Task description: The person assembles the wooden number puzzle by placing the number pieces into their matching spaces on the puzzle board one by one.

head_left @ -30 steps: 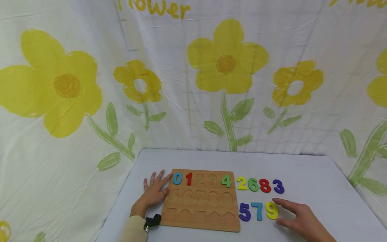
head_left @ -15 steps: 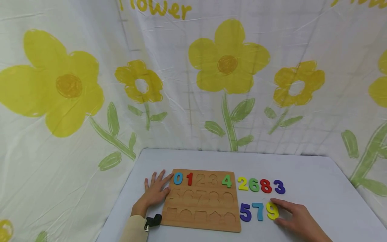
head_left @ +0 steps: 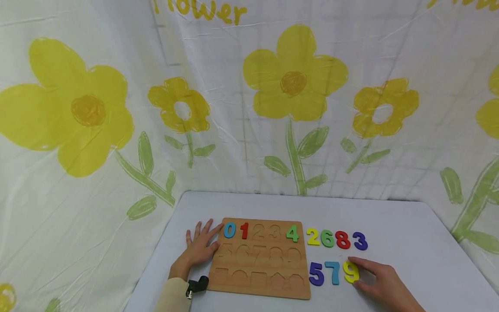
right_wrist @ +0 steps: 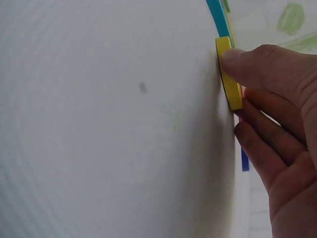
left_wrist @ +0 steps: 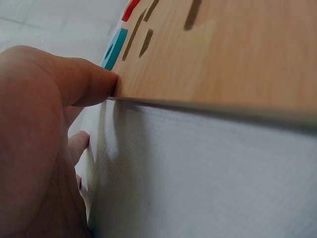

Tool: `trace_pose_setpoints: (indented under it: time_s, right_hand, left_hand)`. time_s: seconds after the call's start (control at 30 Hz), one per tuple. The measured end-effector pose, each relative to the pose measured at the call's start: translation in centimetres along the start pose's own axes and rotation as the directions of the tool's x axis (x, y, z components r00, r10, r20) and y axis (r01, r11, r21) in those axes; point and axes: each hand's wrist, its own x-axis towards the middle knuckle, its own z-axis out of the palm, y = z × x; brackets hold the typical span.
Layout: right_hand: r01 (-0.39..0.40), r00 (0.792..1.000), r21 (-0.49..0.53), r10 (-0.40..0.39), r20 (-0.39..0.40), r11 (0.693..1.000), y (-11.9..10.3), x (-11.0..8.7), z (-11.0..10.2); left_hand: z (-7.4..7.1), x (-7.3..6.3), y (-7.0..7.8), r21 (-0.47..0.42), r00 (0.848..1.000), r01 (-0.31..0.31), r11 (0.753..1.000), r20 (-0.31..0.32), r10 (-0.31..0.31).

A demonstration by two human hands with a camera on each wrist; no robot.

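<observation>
A wooden number puzzle board point(head_left: 259, 260) lies on the table with a blue 0 point(head_left: 230, 230), a red 1 point(head_left: 244, 231) and a green 4 point(head_left: 292, 233) in its top row. My left hand point(head_left: 200, 249) lies with fingers spread at the board's left side, thumb and index fingertip against the edge. To the right of the board, my right hand point(head_left: 383, 279) pinches a yellow number 9 point(head_left: 351, 272) between thumb and index finger. In the right wrist view the thumb presses the side of the yellow 9 point(right_wrist: 229, 74), low at the tabletop. Its other fingers extend beyond the piece.
A yellow 2 point(head_left: 313, 237), green 6 point(head_left: 327, 238), red 8 point(head_left: 343, 240) and purple 3 point(head_left: 360, 241) form a row right of the board. Below them lie a purple 5 point(head_left: 316, 274) and a blue 7 point(head_left: 333, 272). A flowered curtain point(head_left: 226, 173) hangs behind the table.
My right hand has moved slightly left and its thumb and index finger have closed onto the yellow 9. The left hand and the board stay put.
</observation>
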Motion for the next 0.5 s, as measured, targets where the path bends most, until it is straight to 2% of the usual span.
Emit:
trace_pose_setpoints:
  time_s: [0.2,0.5]
  right_hand:
    - [-0.028,1.000,-0.023,0.027,-0.009,0.999,-0.3,-0.3,-0.5]
    - [0.057,0.997,-0.056,-0.060,-0.052,0.997,-2.2,-1.0,-2.4]
  left_hand:
    - [0.0,-0.1,0.0,-0.005,1.000,-0.003,1.000,-0.002,0.003]
    - [0.0,-0.1,0.0,-0.003,1.000,-0.001,1.000,0.000,0.001]
